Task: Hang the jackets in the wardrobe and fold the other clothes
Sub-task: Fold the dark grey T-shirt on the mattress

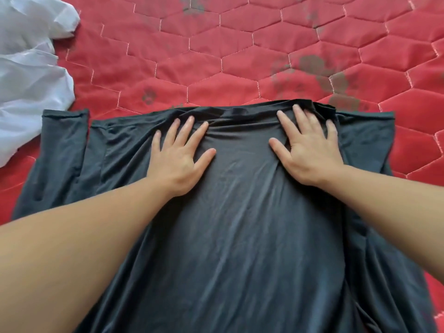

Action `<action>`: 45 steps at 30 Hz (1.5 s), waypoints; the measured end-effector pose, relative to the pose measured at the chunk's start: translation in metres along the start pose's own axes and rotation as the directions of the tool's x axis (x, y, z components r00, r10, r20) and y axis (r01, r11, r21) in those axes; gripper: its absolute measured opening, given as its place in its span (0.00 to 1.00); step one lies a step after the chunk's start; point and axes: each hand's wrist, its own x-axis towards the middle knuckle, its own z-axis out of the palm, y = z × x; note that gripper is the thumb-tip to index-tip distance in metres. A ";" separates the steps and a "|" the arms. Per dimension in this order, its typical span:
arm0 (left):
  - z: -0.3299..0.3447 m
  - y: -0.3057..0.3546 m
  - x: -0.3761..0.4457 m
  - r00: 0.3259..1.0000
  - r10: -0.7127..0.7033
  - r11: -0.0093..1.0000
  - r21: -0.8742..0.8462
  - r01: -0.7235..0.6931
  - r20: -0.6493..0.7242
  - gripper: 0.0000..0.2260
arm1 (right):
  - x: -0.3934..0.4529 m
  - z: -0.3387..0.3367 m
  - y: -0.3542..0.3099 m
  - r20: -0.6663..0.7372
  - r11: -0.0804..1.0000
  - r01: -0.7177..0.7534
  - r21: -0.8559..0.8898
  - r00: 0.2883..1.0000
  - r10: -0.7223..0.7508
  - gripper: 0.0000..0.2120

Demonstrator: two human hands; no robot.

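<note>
A dark grey, thin-fabric garment (240,224) lies spread flat on the red quilted bed cover (240,56), its far edge bunched in small folds. My left hand (180,155) presses flat on the cloth left of centre, fingers straight and spread. My right hand (310,147) lies flat on it to the right, fingertips reaching the bunched far edge. Both sides of the garment are folded into narrow flaps, one at the left (62,150) and one at the right (365,140). Neither hand grips the cloth.
A crumpled white garment (28,75) lies at the upper left, touching the dark garment's left corner. Beyond the dark cloth the red cover, with hexagon stitching and faded grey patches, stretches to the top and right of the view.
</note>
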 end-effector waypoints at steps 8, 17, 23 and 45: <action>0.004 0.082 -0.042 0.980 0.177 0.977 -0.103 -0.186 -0.085 0.27 | -0.046 -0.010 0.027 -0.335 0.988 0.018 0.155 0.941 0.035 0.29; 0.021 0.151 -0.086 0.952 0.227 0.972 0.019 -0.236 0.205 0.27 | -0.115 -0.028 0.095 0.160 0.736 -0.565 0.373 0.821 0.549 0.31; 0.001 0.209 -0.128 0.970 0.244 0.939 -0.251 -0.234 0.010 0.19 | -0.166 -0.029 0.097 0.237 0.619 -0.398 0.677 0.914 0.329 0.11; -0.008 0.234 -0.219 0.838 0.194 -0.021 -0.852 0.523 0.509 0.13 | -0.186 -0.131 0.071 0.146 0.061 -0.175 0.983 0.934 0.325 0.07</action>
